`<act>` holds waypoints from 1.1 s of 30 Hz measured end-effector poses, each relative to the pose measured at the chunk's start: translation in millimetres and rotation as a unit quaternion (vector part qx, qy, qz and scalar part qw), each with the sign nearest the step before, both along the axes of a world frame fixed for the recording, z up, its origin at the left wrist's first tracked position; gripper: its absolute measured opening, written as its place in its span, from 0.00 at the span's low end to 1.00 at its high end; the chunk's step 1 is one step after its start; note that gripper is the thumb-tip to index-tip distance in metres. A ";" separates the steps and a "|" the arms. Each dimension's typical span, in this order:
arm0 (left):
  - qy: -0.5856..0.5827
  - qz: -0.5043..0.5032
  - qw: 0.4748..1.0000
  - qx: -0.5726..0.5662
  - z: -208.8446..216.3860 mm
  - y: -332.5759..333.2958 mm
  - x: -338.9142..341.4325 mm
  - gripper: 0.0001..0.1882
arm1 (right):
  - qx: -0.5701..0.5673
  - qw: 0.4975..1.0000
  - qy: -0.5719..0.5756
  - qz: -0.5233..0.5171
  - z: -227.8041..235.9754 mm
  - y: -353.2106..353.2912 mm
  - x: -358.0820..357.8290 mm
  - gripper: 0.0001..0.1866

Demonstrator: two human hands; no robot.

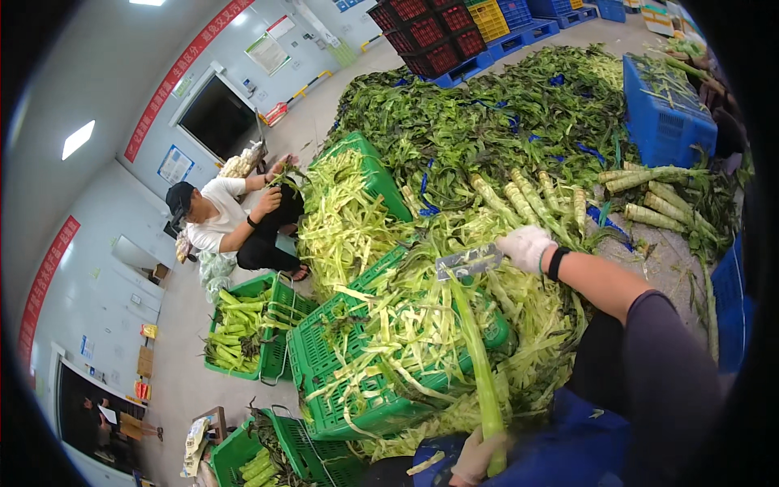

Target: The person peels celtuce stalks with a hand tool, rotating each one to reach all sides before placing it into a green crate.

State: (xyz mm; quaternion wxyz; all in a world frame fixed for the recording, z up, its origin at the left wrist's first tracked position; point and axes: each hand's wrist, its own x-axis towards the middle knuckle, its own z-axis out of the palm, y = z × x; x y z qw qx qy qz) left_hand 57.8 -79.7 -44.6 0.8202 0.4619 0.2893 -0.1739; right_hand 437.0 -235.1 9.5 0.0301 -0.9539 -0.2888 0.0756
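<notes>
My right hand (pixel 526 247), in a white glove with a black band at the wrist, is closed on a broad-bladed knife (pixel 471 262). The blade lies against the upper end of a long, pale green celtuce stem (pixel 477 349). Around the stem's lower end, my left hand (pixel 479 456) is wrapped, also in a light glove. The stem slants over a green crate (pixel 341 406) that lies with its slotted side up, strewn with peel strips (pixel 422 337). Its leafy top is partly hidden behind the blade.
Unpeeled celtuce stems (pixel 519 199) lie ahead, before a big leaf heap (pixel 471 122). Peeled stems fill a green crate (pixel 243 325) at left; another green crate (pixel 268 454) stands nearer. A co-worker (pixel 223 215) squats beyond. A blue crate (pixel 669 118) stands far right.
</notes>
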 end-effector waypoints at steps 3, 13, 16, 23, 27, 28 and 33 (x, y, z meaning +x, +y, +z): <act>0.008 -0.043 0.993 0.108 -22.4 2.0 0.2 0.18 | -0.006 0.992 0.081 0.093 9.1 4.1 -50.5 0.13; -0.022 -0.008 0.998 -0.057 -32.4 5.1 -11.5 0.30 | 0.034 0.997 -0.030 -0.063 -8.8 -7.7 -20.6 0.17; 0.038 0.084 0.966 -0.240 0.9 -8.8 -9.2 0.25 | -0.002 0.992 0.101 0.078 19.2 -2.1 -69.2 0.16; 0.024 0.065 0.946 -0.318 -68.7 -2.5 -24.0 0.28 | -0.007 1.000 0.021 0.015 -7.7 12.4 -31.3 0.12; 0.078 0.049 0.976 -0.198 -38.0 -8.9 -9.9 0.30 | -0.008 0.997 0.041 0.058 12.2 11.9 -47.9 0.14; 0.022 0.022 0.981 -0.189 -65.2 -1.6 -19.9 0.33 | -0.033 0.990 0.083 0.110 27.0 17.3 -70.5 0.14; -0.035 0.015 0.943 -0.330 -91.1 -0.5 -22.0 0.40 | -0.061 0.977 0.029 0.200 0.4 12.9 -81.4 0.14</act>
